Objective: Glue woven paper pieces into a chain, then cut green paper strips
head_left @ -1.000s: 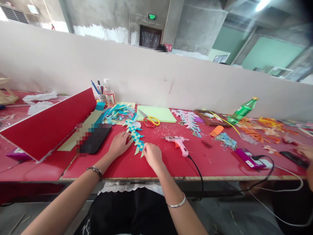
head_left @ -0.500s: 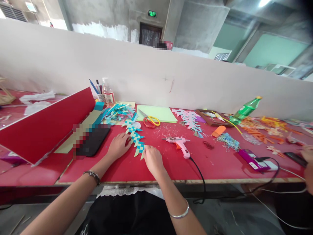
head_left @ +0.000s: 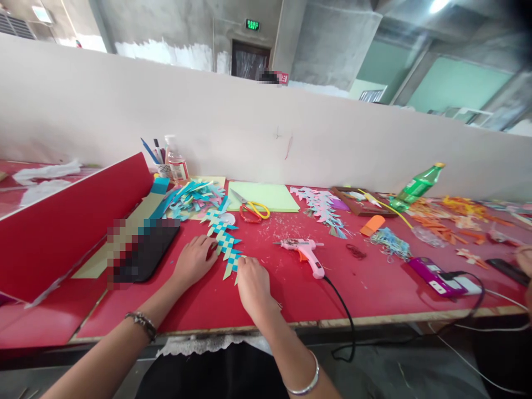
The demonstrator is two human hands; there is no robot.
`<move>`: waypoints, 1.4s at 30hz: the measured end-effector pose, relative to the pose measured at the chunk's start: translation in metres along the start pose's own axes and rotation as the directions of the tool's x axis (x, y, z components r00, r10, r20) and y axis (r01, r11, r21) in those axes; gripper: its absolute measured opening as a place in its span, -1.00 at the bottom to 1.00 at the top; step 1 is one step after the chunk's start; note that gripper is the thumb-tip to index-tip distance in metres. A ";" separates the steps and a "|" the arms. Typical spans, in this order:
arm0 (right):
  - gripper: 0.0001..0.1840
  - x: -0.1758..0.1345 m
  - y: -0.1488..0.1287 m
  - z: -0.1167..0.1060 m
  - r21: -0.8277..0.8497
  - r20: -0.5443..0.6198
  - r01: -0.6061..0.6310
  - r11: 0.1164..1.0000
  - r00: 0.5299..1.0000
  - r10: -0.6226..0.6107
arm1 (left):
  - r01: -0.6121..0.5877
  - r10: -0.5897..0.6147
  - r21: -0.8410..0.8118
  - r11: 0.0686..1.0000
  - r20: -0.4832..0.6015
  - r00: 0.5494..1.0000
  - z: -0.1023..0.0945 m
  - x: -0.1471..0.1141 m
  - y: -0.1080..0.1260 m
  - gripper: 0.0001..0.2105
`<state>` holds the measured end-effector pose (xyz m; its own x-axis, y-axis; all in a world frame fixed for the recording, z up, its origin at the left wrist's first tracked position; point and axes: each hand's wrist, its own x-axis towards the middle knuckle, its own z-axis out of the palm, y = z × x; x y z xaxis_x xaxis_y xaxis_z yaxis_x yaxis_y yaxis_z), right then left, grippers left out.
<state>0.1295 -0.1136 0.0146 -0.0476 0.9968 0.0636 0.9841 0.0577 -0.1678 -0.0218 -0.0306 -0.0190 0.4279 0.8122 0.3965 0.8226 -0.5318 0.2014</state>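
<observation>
A woven paper strip [head_left: 224, 239] in blue and pale green, with pointed tips along both edges, lies slantwise on the red table. My left hand [head_left: 194, 259] rests at its left edge, fingers curled and closed on the paper there. At the strip's near end my right hand [head_left: 252, 284] is closed, fingertips pinching the paper and hiding that end. Beyond the strip is a heap of blue and green paper strips [head_left: 197, 197]. Scissors [head_left: 254, 210] with yellow and red handles lie partly on pale green paper sheets [head_left: 276, 198].
To the right lie a pink glue gun [head_left: 305, 255], its black cord over the table edge, and a purple power strip [head_left: 434, 275]. A red board [head_left: 78, 221] stands at left by a black phone-like slab [head_left: 160, 252]. A green bottle [head_left: 419, 185] leans at back right. Another person's hand [head_left: 524, 259] shows far right.
The view has tilted and shifted slightly. Both hands remain at the woven paper strip, with the right hand still at its near end. Nothing has been let go.
</observation>
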 end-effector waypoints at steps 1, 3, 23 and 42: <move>-0.70 0.000 -0.001 0.000 -0.002 0.006 -0.003 1.000 1.000 0.003 | 0.001 -0.001 0.004 1.000 0.001 1.000 0.000 0.000 0.000 -0.79; -0.71 0.000 -0.002 0.001 -0.001 0.016 -0.010 1.000 1.000 0.010 | 0.001 -0.001 0.009 1.000 0.004 1.000 0.000 0.000 0.000 -0.79; -0.64 0.014 0.005 -0.010 0.019 0.163 -0.013 1.000 0.986 0.009 | -0.018 0.017 0.015 1.000 0.030 0.999 -0.001 0.000 -0.001 -0.80; -0.55 -0.031 0.019 0.006 0.097 -0.054 0.156 0.983 0.987 -0.151 | -0.019 0.020 -0.025 0.999 0.019 1.000 0.000 0.000 -0.002 -0.81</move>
<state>0.1490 -0.1428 0.0032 -0.1863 0.9723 0.1413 0.9435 0.2171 -0.2502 -0.0232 -0.0292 -0.0191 0.4512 0.8060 0.3831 0.8045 -0.5532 0.2163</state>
